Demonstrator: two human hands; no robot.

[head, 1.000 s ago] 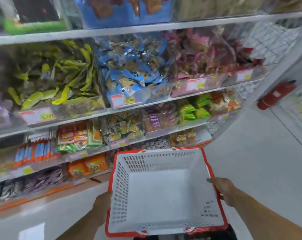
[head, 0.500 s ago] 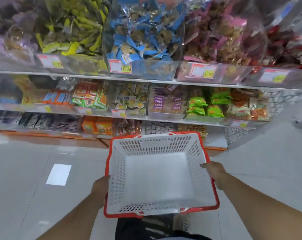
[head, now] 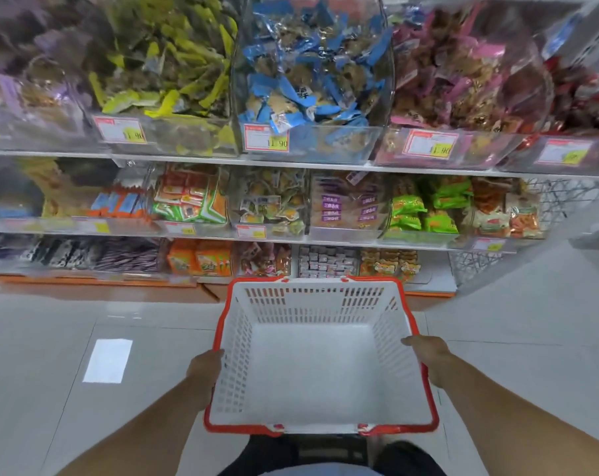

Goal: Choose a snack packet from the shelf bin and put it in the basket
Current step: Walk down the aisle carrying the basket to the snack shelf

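Right now both the left hand (head: 204, 371) and right hand (head: 428, 360) grip the sides of the empty basket (head: 320, 428), below the shelf bin (head: 312, 80) of blue snack packets (head: 284, 120), so freeing one hand to reach could tip it.

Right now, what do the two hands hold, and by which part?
Both hold the empty basket: the left hand grips its left rim, the right hand its right rim. No snack packet is held.
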